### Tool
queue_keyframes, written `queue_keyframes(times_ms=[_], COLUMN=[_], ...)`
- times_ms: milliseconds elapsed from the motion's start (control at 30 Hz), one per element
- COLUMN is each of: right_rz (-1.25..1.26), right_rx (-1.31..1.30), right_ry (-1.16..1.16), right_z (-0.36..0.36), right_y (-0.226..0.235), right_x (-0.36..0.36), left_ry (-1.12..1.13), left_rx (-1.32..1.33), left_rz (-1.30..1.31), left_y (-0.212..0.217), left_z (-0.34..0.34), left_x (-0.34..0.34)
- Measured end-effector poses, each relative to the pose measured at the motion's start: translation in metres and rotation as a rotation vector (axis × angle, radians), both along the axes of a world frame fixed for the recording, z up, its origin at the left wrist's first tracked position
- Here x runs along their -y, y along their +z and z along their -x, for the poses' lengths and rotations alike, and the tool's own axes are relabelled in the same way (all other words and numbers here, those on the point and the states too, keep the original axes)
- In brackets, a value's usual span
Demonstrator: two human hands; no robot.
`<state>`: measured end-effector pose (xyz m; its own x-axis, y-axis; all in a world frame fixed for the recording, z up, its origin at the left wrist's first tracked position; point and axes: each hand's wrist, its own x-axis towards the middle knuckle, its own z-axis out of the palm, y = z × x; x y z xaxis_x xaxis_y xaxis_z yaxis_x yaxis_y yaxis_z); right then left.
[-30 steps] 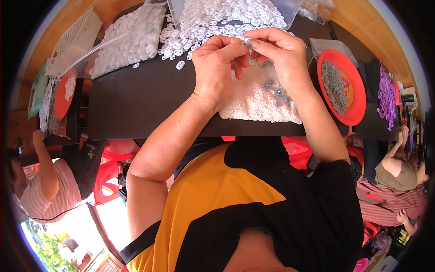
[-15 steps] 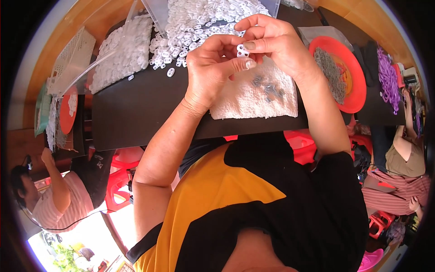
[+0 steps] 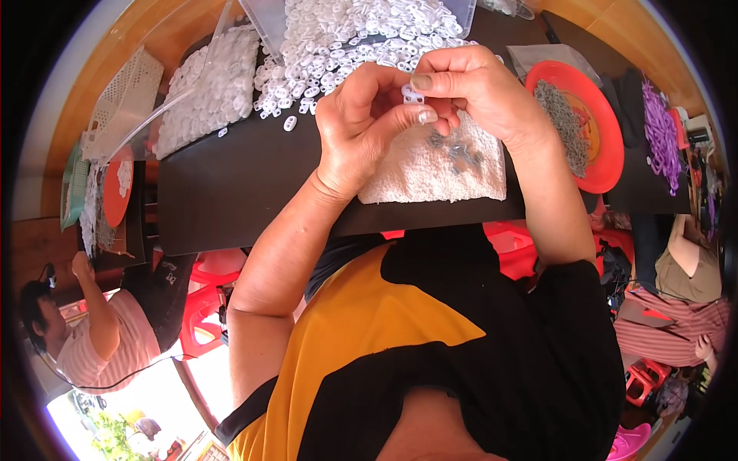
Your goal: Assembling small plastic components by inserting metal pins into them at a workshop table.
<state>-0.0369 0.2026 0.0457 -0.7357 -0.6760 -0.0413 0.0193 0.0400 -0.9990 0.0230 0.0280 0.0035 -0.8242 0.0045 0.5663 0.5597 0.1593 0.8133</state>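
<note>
Small white plastic two-hole pieces (image 3: 413, 97) are pinched between my hands above the table; fingers cover part of them, so their number is unclear. My left hand (image 3: 361, 123) grips them from the left, its thumb along the near side. From the right, my right hand (image 3: 480, 91) pinches at their upper edge with thumb and curled forefinger. Below both hands lies a cream towel (image 3: 430, 180) with several small grey bits (image 3: 463, 156) on it. A heap of similar white oval pieces (image 3: 330, 77) spreads just beyond my left hand.
A clear bin (image 3: 265, 31) of white pieces stands at the far side, beside a bulging bag of them (image 3: 207, 92). On the right are a red plate (image 3: 607, 154) holding grey strands (image 3: 565, 127) and purple strands (image 3: 663, 142). Other people sit at both sides.
My right hand has come slightly down and toward me, and its raised forefinger has curled in. The pinched white pieces have turned and dropped a little.
</note>
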Motion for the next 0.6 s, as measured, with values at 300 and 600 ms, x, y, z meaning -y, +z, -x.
queue_keyframes(times_ms=[300,600], right_rz=[0.029,0.031], right_rx=[0.043,0.028], right_ry=[-0.05,-0.044], right_z=[-0.0082,-0.0101], right_y=[0.0008,0.0019], right_x=[0.0038,0.004], left_ry=[-0.046,0.042], left_rx=[-0.061,-0.2], left_rz=[-0.052,0.119], left_y=[-0.0011,-0.0014], left_z=[-0.0004,0.0021], left_x=[0.0023,0.0049])
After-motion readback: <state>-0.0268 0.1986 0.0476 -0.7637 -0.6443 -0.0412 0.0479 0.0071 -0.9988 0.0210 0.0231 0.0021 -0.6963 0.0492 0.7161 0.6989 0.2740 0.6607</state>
